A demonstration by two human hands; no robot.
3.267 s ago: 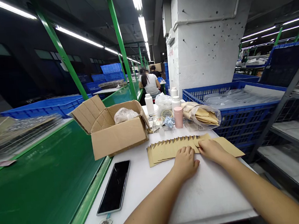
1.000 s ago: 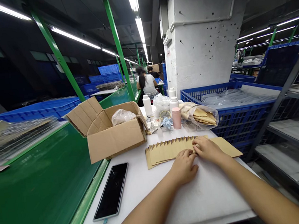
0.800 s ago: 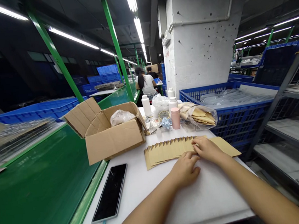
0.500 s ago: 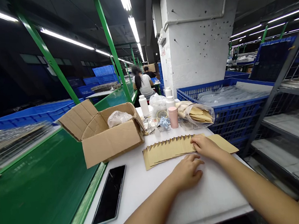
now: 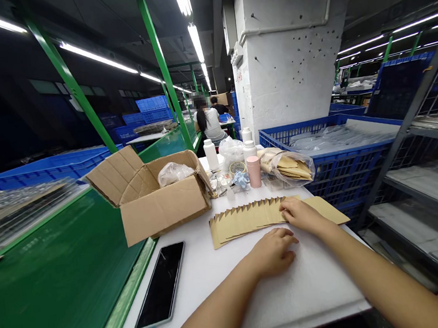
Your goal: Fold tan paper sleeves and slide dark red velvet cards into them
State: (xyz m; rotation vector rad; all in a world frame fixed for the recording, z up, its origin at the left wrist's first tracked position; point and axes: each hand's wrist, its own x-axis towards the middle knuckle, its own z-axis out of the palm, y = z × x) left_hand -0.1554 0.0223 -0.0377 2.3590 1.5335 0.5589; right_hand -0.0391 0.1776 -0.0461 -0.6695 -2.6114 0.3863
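Observation:
A fanned row of brown paper envelopes (image 5: 244, 220) lies across the white table (image 5: 295, 291). My right hand (image 5: 301, 215) rests flat on the right part of the row, fingers stretched over the envelopes' edges. My left hand (image 5: 272, 253) lies on the bare table just in front of the row, fingers loosely curled, and holds nothing. A larger brown envelope (image 5: 327, 210) sticks out to the right from under my right hand.
An open cardboard box (image 5: 155, 194) with a plastic bag stands at the left, a black phone (image 5: 160, 285) in front of it. White bottles (image 5: 210, 154), a pink cup (image 5: 254, 171) and a bag of envelopes (image 5: 287, 167) stand behind. Blue crate (image 5: 342, 146) at right, green conveyor (image 5: 58, 275) at left. A person sits far behind.
My left hand has drawn back from the envelope row onto the bare table. My right hand stays on the row. The view shifted slightly left.

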